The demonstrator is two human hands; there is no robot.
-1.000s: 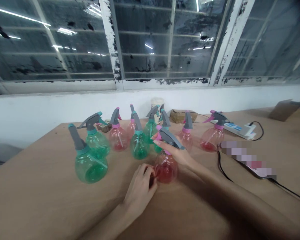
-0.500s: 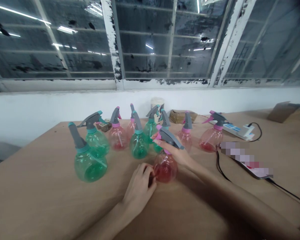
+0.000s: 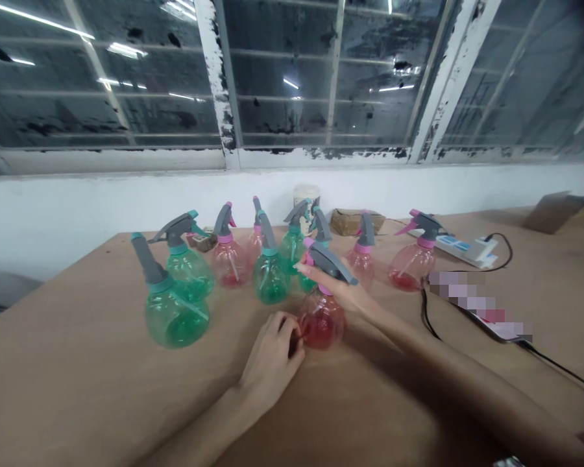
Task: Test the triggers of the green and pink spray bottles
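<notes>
Fingers (image 3: pixel 316 275) of your right hand (image 3: pixel 348 295) wrap the upper end of a pink-collared spray bottle (image 3: pixel 325 324), closed around it just under the grey sprayer head (image 3: pixel 331 264), the foremost one reaching past the trigger side. Your left hand (image 3: pixel 270 357) is half curled, fingertips against the bottle's lower flank; whether they press, you cannot tell. The bottle stands on the tabletop (image 3: pixel 78 383), well in from its left edge. Judge it light and bottom-weighted, its thin wall probably smooth, slippery and slightly yielding; the stiffer collar (image 3: pixel 325 290) seems your surest hold. Toward the far edge stand other spray bottles (image 3: pixel 271 279).
</notes>
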